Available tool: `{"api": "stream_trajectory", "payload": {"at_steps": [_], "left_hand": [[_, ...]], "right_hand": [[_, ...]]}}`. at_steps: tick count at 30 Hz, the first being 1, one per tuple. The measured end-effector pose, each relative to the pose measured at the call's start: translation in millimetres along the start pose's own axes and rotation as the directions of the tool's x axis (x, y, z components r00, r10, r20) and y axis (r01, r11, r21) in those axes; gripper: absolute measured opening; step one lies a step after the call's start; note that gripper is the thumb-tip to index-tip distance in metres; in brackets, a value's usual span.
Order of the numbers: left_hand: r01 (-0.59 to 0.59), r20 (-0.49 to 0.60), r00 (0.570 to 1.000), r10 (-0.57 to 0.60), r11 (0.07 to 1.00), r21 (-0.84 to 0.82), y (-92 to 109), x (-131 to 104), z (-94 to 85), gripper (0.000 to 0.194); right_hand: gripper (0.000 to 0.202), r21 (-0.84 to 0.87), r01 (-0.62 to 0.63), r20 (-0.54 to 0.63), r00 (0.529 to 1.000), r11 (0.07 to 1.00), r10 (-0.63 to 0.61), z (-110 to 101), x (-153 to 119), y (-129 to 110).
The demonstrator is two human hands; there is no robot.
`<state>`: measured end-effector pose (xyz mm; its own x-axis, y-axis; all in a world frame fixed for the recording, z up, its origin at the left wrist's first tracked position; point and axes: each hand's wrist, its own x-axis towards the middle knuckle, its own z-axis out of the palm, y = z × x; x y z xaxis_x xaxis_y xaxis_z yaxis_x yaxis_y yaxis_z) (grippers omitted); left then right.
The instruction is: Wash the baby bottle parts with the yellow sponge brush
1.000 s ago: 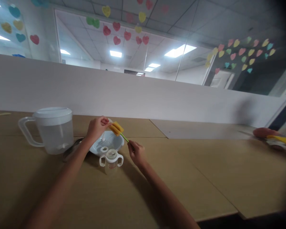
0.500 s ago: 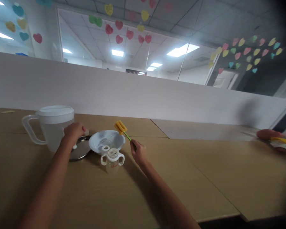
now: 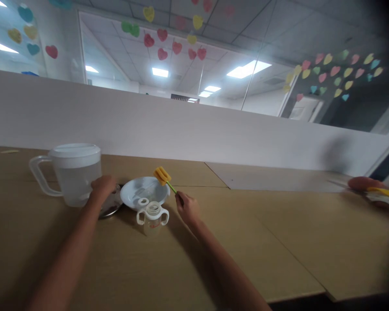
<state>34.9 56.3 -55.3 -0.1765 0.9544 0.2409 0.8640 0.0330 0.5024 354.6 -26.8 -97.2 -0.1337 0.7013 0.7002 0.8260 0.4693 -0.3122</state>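
Observation:
My right hand [image 3: 188, 209] is closed around the green handle of a sponge bottle brush [image 3: 163, 176], its yellow head up over the rim of a white bowl [image 3: 128, 201]. My left hand [image 3: 103, 186] is low over a round metal plate [image 3: 112, 210], fingers closed at a small clear cap [image 3: 117, 189] that they partly hide. In front of the bowl stands a clear baby bottle [image 3: 153, 222] with two white handles and an uncovered mouth. A white ring [image 3: 143, 201] shows beside it at the bowl's near edge. Clear pieces lie in the bowl.
A lidded plastic pitcher [image 3: 76, 181] of clear liquid stands close on the left hand's left. Behind the wooden table [image 3: 214, 242] rises a low white partition [image 3: 181, 134] with glass above. At the far right edge are blurred pinkish and yellow items [image 3: 365, 184].
My left hand has lowered towards the metal plate, bringing the small clear cap down with it. The brush in my right hand has shifted slightly left and down.

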Motion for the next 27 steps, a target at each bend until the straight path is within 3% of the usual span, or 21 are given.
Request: {"api": "stream_trajectory", "payload": {"at_steps": [3,5,10,13,16,20,23,27], "left_hand": [[0.064,0.049,0.996,-0.075,0.98,0.188,6.4,-3.8,6.4,0.006],[0.058,0.08,0.994,-0.081,0.965,0.254,10.7,-5.9,6.6,0.008],[-0.043,0.084,0.996,0.017,0.95,0.309,31.1,-9.3,-6.5,0.021],[-0.187,0.105,0.981,0.165,0.95,0.251,58.7,-14.5,0.2,0.025],[-0.309,0.183,0.943,0.279,0.938,0.161,86.9,-25.0,26.0,0.03],[-0.366,0.23,0.912,0.341,0.927,0.079,101.4,-36.5,53.2,0.037],[-0.366,0.233,0.904,0.357,0.931,-0.006,96.1,-34.8,49.7,0.044],[-0.346,0.205,0.905,0.373,0.925,-0.156,87.4,-23.9,26.8,0.045]], "right_hand": [[0.024,-0.007,-0.015,0.021,1.0,1.0,0.016,0.6,0.0,0.4],[0.024,-0.015,-0.03,0.034,0.999,0.999,0.03,0.5,0.0,0.3],[0.025,-0.014,-0.038,0.045,0.998,0.999,0.038,0.7,-0.4,-0.5],[0.025,-0.013,-0.036,0.039,0.999,0.999,0.036,1.2,-1.0,-0.2],[0.024,-0.027,-0.027,0.028,0.999,0.999,0.027,1.4,-1.4,1.4],[0.025,-0.034,-0.014,0.01,1.0,0.999,0.015,1.6,-1.1,4.8],[0.025,-0.043,-0.015,-0.004,1.0,0.999,0.015,2.5,-0.8,7.2],[0.025,-0.019,-0.007,-0.045,0.999,1.0,0.006,4.9,-1.1,9.8]]}}
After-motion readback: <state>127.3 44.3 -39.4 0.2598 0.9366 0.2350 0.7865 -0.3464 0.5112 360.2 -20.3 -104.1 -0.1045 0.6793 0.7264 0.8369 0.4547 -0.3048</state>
